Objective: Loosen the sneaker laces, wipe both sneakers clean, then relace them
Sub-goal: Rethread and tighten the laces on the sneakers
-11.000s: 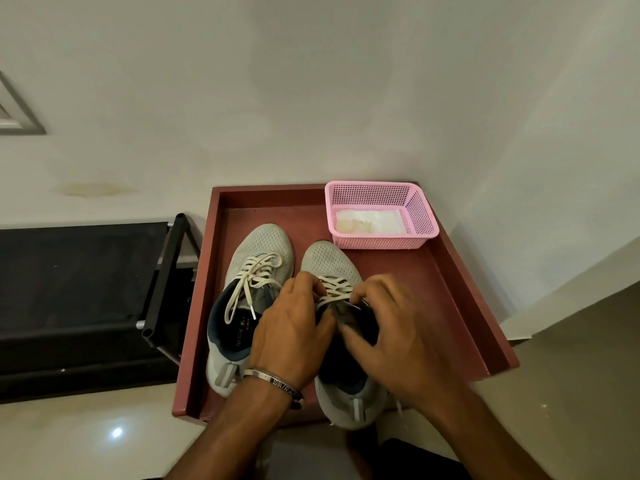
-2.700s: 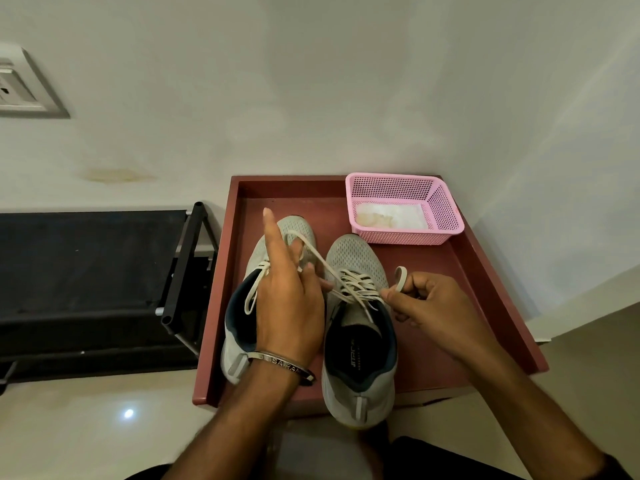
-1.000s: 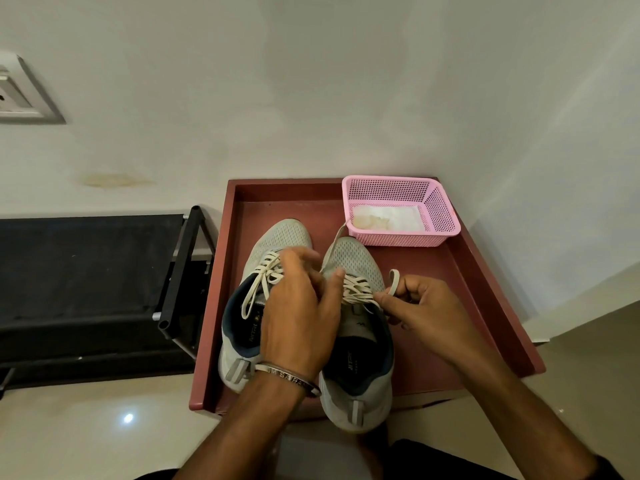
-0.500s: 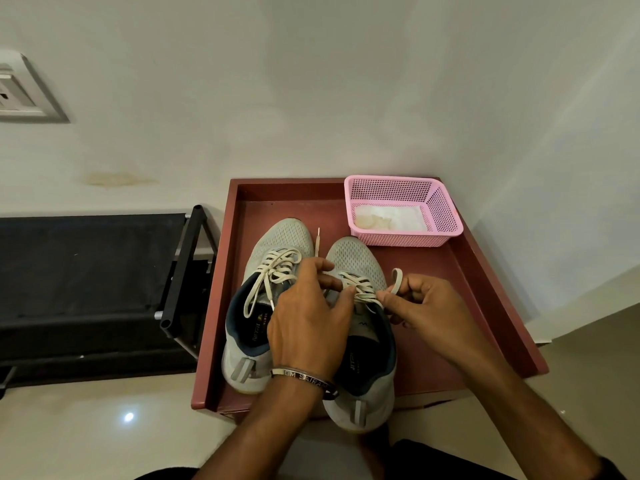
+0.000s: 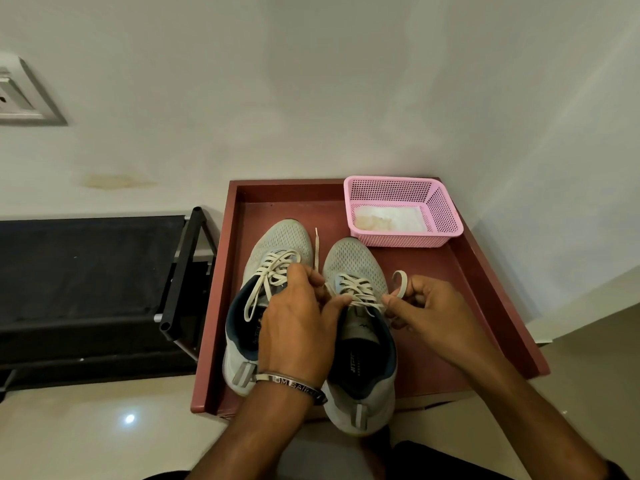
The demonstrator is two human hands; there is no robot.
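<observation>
White walls meet in a corner behind a red tray [image 5: 221, 292] where a person laces a pair of grey sneakers.

From left: a wall socket [image 5: 20, 95] and a black rack [image 5: 93, 282] flank the tray; the left sneaker [image 5: 273, 268] and right sneaker [image 5: 360, 341] stand side by side on it, toes to the wall. The left hand [image 5: 298, 327], a bracelet [image 5: 294, 384] at its wrist, pinches one lace end [image 5: 317, 247] between the shoes; the right hand [image 5: 429, 310] grips a loop of lace [image 5: 400, 284] beside the right sneaker. A pink basket [image 5: 443, 213] holding a white cloth [image 5: 391, 218] sits in the tray's far right corner.
</observation>
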